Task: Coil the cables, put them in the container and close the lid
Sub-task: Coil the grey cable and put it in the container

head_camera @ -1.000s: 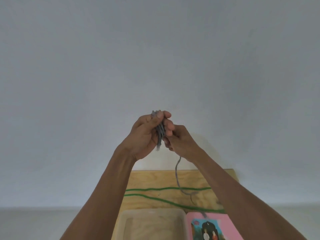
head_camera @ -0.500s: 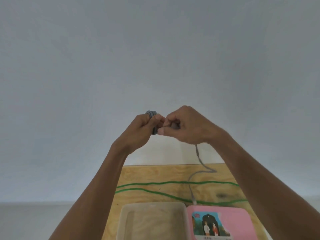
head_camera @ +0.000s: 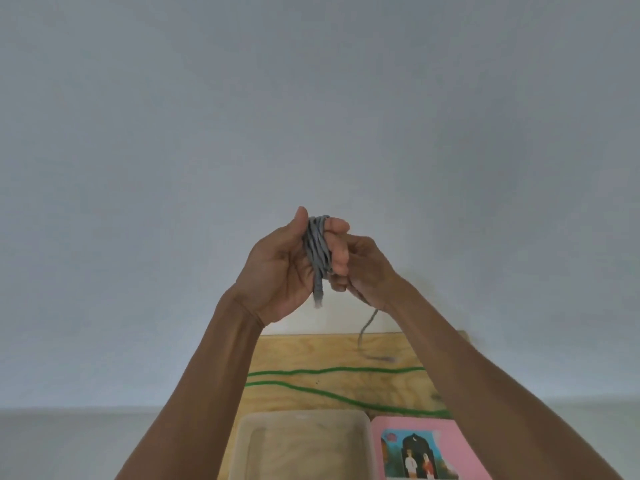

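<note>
I hold my two hands up in front of the wall. My left hand [head_camera: 277, 271] is clenched around a bundle of the grey cable [head_camera: 318, 251], with the loops lying between the thumb and the fingers and one short end hanging below the palm. My right hand [head_camera: 363, 268] is just beside it, touching the bundle, and it pinches the free part of the same cable, which falls down behind my wrist to the wooden surface [head_camera: 311, 351].

I think some things can go wrong here. If my left thumb loosens, the loops can slide off the fingers and open again, because nothing ties them. The loose tail lies on the surface, so it may catch on the edge or pull at the green cable [head_camera: 332, 370] when I wind more. If I wind too tightly, the bundle may be hard to take off my fingers.

I count two cables: one grey in my hands, one green lying in two long lines across the surface, not yet coiled. There is one clear container [head_camera: 304, 441], open and with nothing I can see inside, below my arms. One pink lid [head_camera: 460, 438] with a picture lies just beside it on the right.
</note>
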Available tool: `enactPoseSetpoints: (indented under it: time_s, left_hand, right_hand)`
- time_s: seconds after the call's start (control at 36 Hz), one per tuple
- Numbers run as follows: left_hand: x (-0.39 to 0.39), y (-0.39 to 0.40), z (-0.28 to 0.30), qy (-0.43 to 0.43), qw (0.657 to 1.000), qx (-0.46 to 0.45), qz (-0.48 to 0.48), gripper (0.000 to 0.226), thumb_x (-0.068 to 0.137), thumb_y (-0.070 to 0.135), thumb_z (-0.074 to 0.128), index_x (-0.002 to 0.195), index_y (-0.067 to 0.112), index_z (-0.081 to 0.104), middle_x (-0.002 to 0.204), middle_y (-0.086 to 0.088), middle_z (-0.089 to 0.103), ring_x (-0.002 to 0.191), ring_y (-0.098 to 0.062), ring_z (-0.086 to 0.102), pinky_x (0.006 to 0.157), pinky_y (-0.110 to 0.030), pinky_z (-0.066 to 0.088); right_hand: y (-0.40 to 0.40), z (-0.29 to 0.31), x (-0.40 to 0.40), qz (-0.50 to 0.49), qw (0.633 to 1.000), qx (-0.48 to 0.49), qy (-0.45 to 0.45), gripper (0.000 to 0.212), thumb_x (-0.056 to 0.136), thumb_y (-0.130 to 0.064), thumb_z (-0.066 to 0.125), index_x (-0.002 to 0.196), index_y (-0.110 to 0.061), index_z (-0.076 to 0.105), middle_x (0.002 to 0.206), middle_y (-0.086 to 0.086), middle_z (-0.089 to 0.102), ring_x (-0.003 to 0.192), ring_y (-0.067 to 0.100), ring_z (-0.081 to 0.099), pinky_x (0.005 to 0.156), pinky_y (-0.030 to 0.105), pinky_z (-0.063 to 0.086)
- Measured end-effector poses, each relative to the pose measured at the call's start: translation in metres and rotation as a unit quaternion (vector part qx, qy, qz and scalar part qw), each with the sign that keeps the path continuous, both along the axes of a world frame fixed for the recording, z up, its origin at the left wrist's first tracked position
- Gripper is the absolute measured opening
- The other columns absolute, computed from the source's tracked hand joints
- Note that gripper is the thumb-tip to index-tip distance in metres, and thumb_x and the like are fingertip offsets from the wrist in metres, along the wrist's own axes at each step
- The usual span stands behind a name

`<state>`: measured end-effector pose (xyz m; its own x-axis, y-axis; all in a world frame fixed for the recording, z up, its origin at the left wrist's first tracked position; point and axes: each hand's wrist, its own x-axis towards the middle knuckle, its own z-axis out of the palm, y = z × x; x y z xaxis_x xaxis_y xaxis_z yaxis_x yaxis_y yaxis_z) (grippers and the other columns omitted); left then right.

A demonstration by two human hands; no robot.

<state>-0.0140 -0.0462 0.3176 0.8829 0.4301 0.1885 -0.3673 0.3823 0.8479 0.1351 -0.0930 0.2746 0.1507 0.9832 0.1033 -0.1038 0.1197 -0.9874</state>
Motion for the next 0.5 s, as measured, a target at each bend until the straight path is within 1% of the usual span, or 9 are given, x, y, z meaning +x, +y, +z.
enactPoseSetpoints:
  time_s: [0.06, 0.11, 0.17, 0.22, 0.28, 0.36, 0.42, 0.44, 0.5]
  left_hand:
    - [-0.001, 0.006, 0.003, -0.009, 1.000, 0.017, 0.013, 0.048, 0.104, 0.031, 0.031, 0.116, -0.003, 0.061, 0.079, -0.013, 0.068, 0.072, -0.024, 0.065, 0.066, -0.036, 0.055]
    - [-0.003, 0.013, 0.005, -0.015, 0.999, 0.025, 0.038, 0.044, 0.105, 0.025, 0.031, 0.123, -0.005, 0.057, 0.083, -0.010, 0.069, 0.074, -0.021, 0.066, 0.070, -0.031, 0.056]
    - [-0.004, 0.019, 0.007, 0.006, 0.997, 0.046, 0.068, 0.041, 0.105, 0.022, 0.034, 0.127, -0.005, 0.055, 0.086, -0.007, 0.070, 0.076, -0.019, 0.066, 0.075, -0.028, 0.055]
    - [-0.003, 0.022, 0.007, 0.026, 0.993, 0.064, 0.100, 0.038, 0.106, 0.019, 0.035, 0.128, -0.004, 0.055, 0.089, -0.007, 0.072, 0.077, -0.016, 0.067, 0.075, -0.025, 0.056]
    - [-0.001, 0.024, 0.006, 0.036, 0.989, 0.058, 0.129, 0.036, 0.106, 0.017, 0.036, 0.128, -0.004, 0.055, 0.089, -0.007, 0.072, 0.077, -0.015, 0.068, 0.074, -0.024, 0.056]
    - [0.001, 0.027, 0.003, 0.044, 0.979, 0.049, 0.191, 0.032, 0.106, 0.014, 0.037, 0.124, -0.003, 0.057, 0.087, -0.005, 0.074, 0.078, -0.015, 0.069, 0.079, -0.024, 0.056]
    - [0.002, 0.031, -0.002, 0.071, 0.967, 0.062, 0.237, 0.028, 0.106, 0.014, 0.039, 0.118, -0.001, 0.061, 0.090, -0.006, 0.074, 0.081, -0.016, 0.070, 0.082, -0.026, 0.055]
    - [0.002, 0.033, -0.004, 0.101, 0.955, 0.102, 0.260, 0.028, 0.107, 0.015, 0.040, 0.114, 0.003, 0.064, 0.096, -0.008, 0.074, 0.083, -0.016, 0.070, 0.085, -0.027, 0.054]
    - [0.000, 0.036, -0.012, 0.188, 0.910, 0.232, 0.288, 0.030, 0.107, 0.018, 0.041, 0.103, 0.006, 0.069, 0.110, -0.010, 0.070, 0.090, -0.012, 0.070, 0.088, -0.026, 0.051]
  right_hand:
    - [-0.008, -0.005, -0.009, -0.012, 0.999, 0.008, -0.028, 0.048, 0.105, -0.013, 0.047, 0.061, -0.026, 0.063, 0.050, -0.002, 0.052, 0.043, 0.011, 0.038, 0.045, 0.023, 0.030]
    - [-0.015, -0.008, -0.018, -0.012, 0.996, 0.023, -0.083, 0.040, 0.104, -0.020, 0.049, 0.070, -0.031, 0.068, 0.054, 0.002, 0.053, 0.043, 0.013, 0.039, 0.045, 0.025, 0.032]
    - [-0.020, -0.010, -0.022, -0.019, 0.992, 0.027, -0.122, 0.032, 0.104, -0.022, 0.048, 0.083, -0.036, 0.068, 0.056, 0.002, 0.051, 0.044, 0.011, 0.039, 0.046, 0.023, 0.035]
    - [-0.022, -0.007, -0.022, -0.028, 0.987, 0.036, -0.157, 0.023, 0.105, -0.021, 0.047, 0.098, -0.028, 0.068, 0.055, -0.003, 0.050, 0.045, 0.010, 0.039, 0.047, 0.021, 0.035]
    - [-0.024, 0.000, -0.018, -0.035, 0.977, 0.039, -0.206, 0.022, 0.105, -0.024, 0.048, 0.108, -0.021, 0.069, 0.054, -0.007, 0.050, 0.047, 0.009, 0.039, 0.049, 0.021, 0.035]
    - [-0.028, 0.008, -0.014, -0.019, 0.961, 0.029, -0.275, 0.027, 0.103, -0.028, 0.051, 0.098, -0.008, 0.070, 0.054, -0.004, 0.051, 0.046, 0.007, 0.040, 0.053, 0.020, 0.036]
    - [-0.032, 0.011, -0.015, 0.002, 0.953, 0.018, -0.303, 0.030, 0.101, -0.030, 0.056, 0.092, -0.006, 0.070, 0.052, -0.006, 0.047, 0.045, 0.008, 0.038, 0.051, 0.021, 0.037]
    - [-0.033, 0.013, -0.015, 0.008, 0.946, 0.017, -0.323, 0.030, 0.100, -0.031, 0.057, 0.090, -0.005, 0.070, 0.050, -0.009, 0.044, 0.044, 0.008, 0.037, 0.051, 0.022, 0.036]
    - [-0.035, 0.020, -0.012, 0.014, 0.925, 0.028, -0.380, 0.030, 0.098, -0.030, 0.059, 0.086, -0.004, 0.068, 0.052, -0.007, 0.045, 0.047, 0.009, 0.042, 0.052, 0.026, 0.038]
